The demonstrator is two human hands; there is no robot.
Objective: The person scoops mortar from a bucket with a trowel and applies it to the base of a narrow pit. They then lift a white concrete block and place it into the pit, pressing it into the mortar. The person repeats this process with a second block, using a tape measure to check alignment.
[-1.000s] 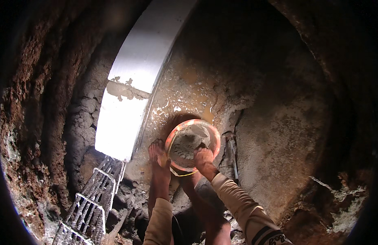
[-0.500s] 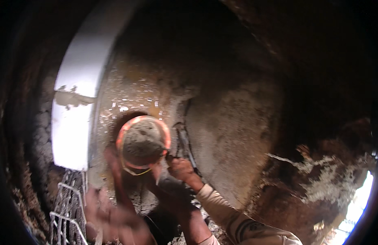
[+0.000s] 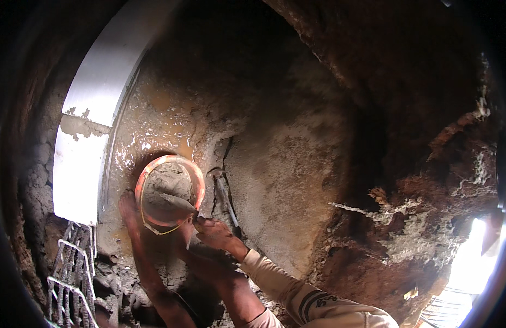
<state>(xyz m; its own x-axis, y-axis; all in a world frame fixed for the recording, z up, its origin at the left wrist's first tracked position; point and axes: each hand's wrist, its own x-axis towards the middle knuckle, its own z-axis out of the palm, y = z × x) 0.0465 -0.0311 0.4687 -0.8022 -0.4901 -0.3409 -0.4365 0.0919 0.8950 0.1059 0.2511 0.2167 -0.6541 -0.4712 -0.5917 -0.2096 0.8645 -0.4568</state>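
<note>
My right hand [image 3: 214,232], in a beige striped sleeve, is closed round the handle of a trowel [image 3: 179,203]. The trowel's blade reaches over the near side of an orange-red bucket [image 3: 200,177]. Grey wet mortar [image 3: 168,177] lies inside the bucket, and a yellowish handle hangs at its near rim. My bare feet flank the bucket, the left foot [image 3: 130,213] beside its near left side. My left hand is out of view.
A hammer [image 3: 224,197] lies on the ground right of the bucket. White blocks [image 3: 81,169] with a mortar joint run along the left. A rebar cage [image 3: 72,273] stands at lower left. Rough earth [image 3: 395,229] rises on the right. Wet ground shines beyond the bucket.
My left hand, blurred at the lower left before, has left the view. The trowel blade now shows over the mortar. The whole view has shifted, with the scene sitting farther left.
</note>
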